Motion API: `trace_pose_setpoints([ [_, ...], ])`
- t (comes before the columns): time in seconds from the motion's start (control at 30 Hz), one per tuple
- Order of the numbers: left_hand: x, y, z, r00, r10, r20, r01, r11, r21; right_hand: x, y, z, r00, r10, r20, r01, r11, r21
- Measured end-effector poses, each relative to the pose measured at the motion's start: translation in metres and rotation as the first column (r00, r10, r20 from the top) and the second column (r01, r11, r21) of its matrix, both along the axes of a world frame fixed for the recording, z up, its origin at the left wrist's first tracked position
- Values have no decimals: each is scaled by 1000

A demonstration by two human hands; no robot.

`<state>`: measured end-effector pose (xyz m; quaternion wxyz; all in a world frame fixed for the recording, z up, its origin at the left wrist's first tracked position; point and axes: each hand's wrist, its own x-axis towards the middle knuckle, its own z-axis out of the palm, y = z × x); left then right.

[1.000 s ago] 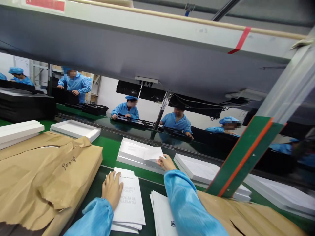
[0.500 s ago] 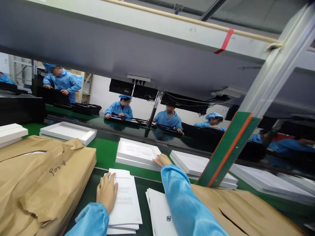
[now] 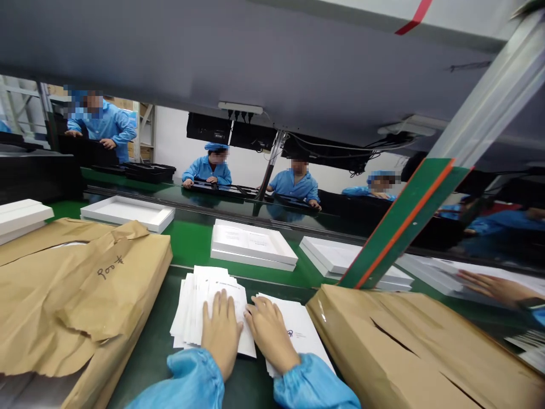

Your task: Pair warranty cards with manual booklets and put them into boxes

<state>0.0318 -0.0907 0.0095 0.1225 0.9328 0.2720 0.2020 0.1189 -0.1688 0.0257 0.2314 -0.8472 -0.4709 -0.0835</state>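
Now both hands are down flat on the paper. The left hand (image 3: 221, 329) lies palm-down, fingers spread, on a fanned stack of white leaflets (image 3: 193, 304), pressing the top sheet rather than pinching it. The right hand (image 3: 270, 335) rests just beside it, fingers extended and touching the neighbouring stack of logo-printed sheets (image 3: 300, 332), its fingertips meeting the edge of the left pile. Whether a single sheet is being slid off is hard to tell from this angle.

It looks like the pick-a-sheet step: the next move calls for separating one leaflet from each pile with a light fingertip drag. Just beyond the hands, on the green belt (image 3: 191, 247), sits an open white box tray (image 3: 253, 245) with paper already inside. Brown paper parcels (image 3: 80, 295) flank the hands on both sides of the tabletop (image 3: 157, 358).
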Motion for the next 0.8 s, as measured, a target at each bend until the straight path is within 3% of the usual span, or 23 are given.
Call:
trace_pose_setpoints([
  [0.1, -2, -4, -2, 999, -54, 6, 54, 999, -7, -1, 1, -7, 991, 30, -134, -25, 999, 41],
  [0.2, -5, -4, 3, 998, -63, 16, 63, 998, -7, 7, 1, -4, 899, 141, -415, -33, 966, 255],
  [0.33, -5, -8, 7, 997, -66, 44, 67, 998, -14, 3, 0, 6, 611, 374, -698, 115, 830, 546],
  [0.43, -6, -9, 9, 985, -91, 148, 91, 996, 3, -7, 0, 13, 362, 543, -758, 145, 770, 621],
  [0.5, -7, -6, 12, 953, -80, 291, 84, 996, -2, -11, -1, 20, 288, 603, -743, 142, 741, 656],
  [0.57, -7, 0, 15, 895, -41, 443, 85, 993, -78, -10, -5, 28, 283, 634, -719, 160, 708, 688],
  [0.63, -6, 8, 18, 838, 1, 545, 160, 956, -247, -6, -10, 36, 305, 640, -705, 168, 693, 701],
  [0.73, -4, 19, 17, 832, -42, 553, 379, 771, -512, 3, -20, 45, 392, 575, -718, 151, 730, 667],
  [0.8, -2, 26, 14, 836, -67, 544, 439, 676, -592, 12, -30, 48, 525, 442, -727, 151, 792, 591],
])
